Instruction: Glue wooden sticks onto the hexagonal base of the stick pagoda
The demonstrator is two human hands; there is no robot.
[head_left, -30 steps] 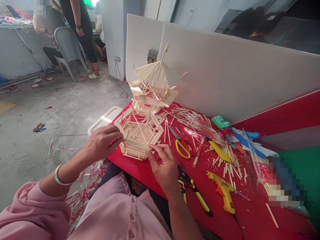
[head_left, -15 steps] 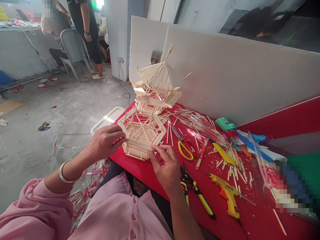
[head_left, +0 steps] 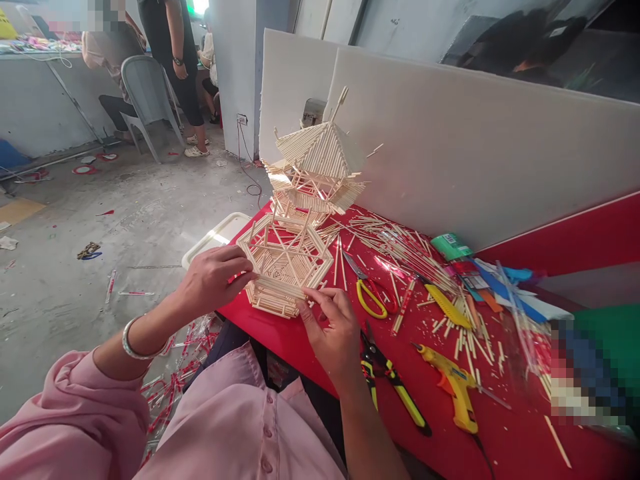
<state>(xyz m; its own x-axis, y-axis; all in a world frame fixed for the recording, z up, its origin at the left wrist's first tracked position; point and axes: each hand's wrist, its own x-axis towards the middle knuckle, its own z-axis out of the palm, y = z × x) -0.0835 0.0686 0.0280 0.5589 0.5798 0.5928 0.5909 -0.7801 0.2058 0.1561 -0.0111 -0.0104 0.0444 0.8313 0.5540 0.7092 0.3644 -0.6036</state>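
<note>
A hexagonal model [head_left: 323, 265] built of pale wooden sticks sits at the red table's near edge, its open top facing me. Along its front side lies a thin wooden stick [head_left: 279, 287], close against the rim. My left hand [head_left: 213, 275] pinches the stick's left end between thumb and fingers. At the other end, my right hand [head_left: 333, 328] grips it with thumb and index finger by the right front corner. Whether the stick is fixed to the rim, I cannot tell. Just behind stands a stick pagoda [head_left: 320, 157] with a pointed roof.
Right of the model lie scissors [head_left: 371, 300], shears [head_left: 395, 387], a yellow glue gun [head_left: 453, 383] and a yellow-handled cutter [head_left: 447, 305]. Loose sticks [head_left: 395, 237] cover the table's back. A white board [head_left: 450, 147] stands behind. Two people [head_left: 167, 60] are across the room.
Almost nothing differs. Both hands keep their hold on the stick at the front rim, and the view has shifted very slightly.
</note>
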